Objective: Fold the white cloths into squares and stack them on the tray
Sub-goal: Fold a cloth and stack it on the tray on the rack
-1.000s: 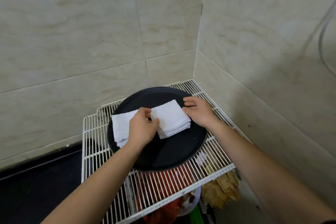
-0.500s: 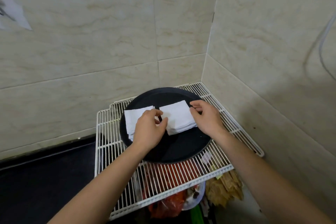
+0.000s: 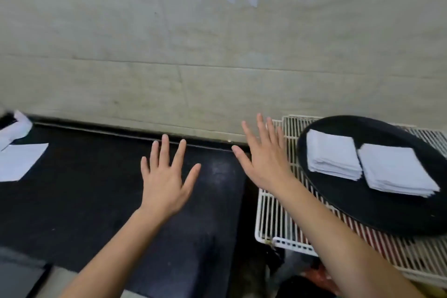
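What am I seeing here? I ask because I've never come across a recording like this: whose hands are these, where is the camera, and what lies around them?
There is no machine here. A person wears a wide-angle camera on the head that looks forward and down, so you see their own arms from above. The left hand and the right hand are both open with fingers spread, and they hold nothing. The left hand is over a dark counter. The right is near where that counter meets a white wire rack. On the rack sits a round black tray carrying folded white cloths in a left pile and a right pile, side by side. At the counter's far left lie loose white cloths. I cannot tell whether the hands touch the surface.
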Available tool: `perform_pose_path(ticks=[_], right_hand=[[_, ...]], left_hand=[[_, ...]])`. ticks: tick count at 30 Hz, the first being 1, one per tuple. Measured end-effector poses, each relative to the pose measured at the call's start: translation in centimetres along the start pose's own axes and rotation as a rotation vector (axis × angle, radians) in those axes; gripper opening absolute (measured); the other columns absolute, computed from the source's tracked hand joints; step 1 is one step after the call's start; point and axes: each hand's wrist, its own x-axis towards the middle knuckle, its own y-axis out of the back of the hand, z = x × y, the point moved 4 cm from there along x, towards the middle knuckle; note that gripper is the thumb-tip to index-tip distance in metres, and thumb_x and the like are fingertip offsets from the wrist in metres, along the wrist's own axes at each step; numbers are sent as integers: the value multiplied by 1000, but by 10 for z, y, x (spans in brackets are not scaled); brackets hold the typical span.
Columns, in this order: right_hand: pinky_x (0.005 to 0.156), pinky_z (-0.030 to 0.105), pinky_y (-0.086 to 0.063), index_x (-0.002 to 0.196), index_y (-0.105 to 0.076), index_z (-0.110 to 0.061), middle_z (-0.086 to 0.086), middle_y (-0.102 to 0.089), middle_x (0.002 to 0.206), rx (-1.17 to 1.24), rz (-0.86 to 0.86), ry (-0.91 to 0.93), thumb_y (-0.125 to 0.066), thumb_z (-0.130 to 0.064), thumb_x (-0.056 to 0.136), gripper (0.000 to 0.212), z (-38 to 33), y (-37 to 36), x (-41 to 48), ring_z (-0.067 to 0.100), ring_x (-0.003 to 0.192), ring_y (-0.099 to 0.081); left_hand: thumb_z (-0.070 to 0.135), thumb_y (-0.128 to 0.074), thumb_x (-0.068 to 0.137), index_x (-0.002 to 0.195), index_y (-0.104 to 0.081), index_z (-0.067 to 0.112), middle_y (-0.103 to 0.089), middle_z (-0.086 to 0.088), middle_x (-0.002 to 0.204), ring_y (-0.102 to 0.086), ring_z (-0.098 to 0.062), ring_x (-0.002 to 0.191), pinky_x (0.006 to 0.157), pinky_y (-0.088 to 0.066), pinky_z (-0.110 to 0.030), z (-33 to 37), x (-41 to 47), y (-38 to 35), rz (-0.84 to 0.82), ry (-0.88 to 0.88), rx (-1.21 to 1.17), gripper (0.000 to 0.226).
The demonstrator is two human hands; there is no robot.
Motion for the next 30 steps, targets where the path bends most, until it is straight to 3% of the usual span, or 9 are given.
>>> perform_pose_path(ticks=[3, 8, 14, 19, 25, 30], right_hand=[[122, 47, 11, 160, -3, -28, 10, 15, 165, 8, -64, 135, -17, -67, 98, 73, -92, -31, 15, 30, 152, 16], [123, 47, 6, 160, -3, -24, 10, 13, 166, 55, -86, 302, -23, -66, 99, 76, -250, -83, 30, 29, 153, 12], [124, 43, 6, 160, 0, -23, 10, 13, 166, 89, -164, 422, -29, -61, 100, 76, -445, -148, 30, 25, 153, 13], [125, 44, 0, 160, -2, -22, 10, 12, 166, 127, -215, 536, -33, -58, 101, 75, -578, -182, 31, 27, 153, 9], [125, 44, -2, 160, 0, -22, 11, 14, 166, 97, -270, 619, -33, -56, 101, 75, -653, -225, 40, 27, 153, 10], [125, 44, -5, 160, -2, -21, 11, 12, 166, 109, -277, 568, -34, -55, 102, 74, -682, -266, 80, 28, 154, 8]], left_hand=[[71, -17, 90, 156, -19, 30, -2, -9, 165, -1, -30, 152, 118, -13, -58, -95, -23, 26, 35, 145, 33, 78], [70, -14, 91, 156, -19, 28, -4, -11, 165, -1, -31, 152, 118, -11, -59, -254, -66, 69, 80, 336, 76, 78], [68, -17, 92, 155, -24, 26, -9, -13, 164, -6, -33, 151, 116, -15, -61, -441, -127, 131, 121, 419, 138, 76], [68, -14, 91, 156, -22, 25, -10, -12, 164, -7, -33, 151, 116, -18, -59, -553, -166, 154, 113, 501, 135, 78], [66, -15, 92, 156, -25, 24, -14, -13, 164, -11, -32, 151, 116, -22, -58, -624, -173, 141, 67, 548, 87, 77], [66, -14, 92, 156, -23, 25, -13, -13, 164, -10, -32, 151, 117, -22, -57, -679, -142, 120, 6, 505, 101, 76]])
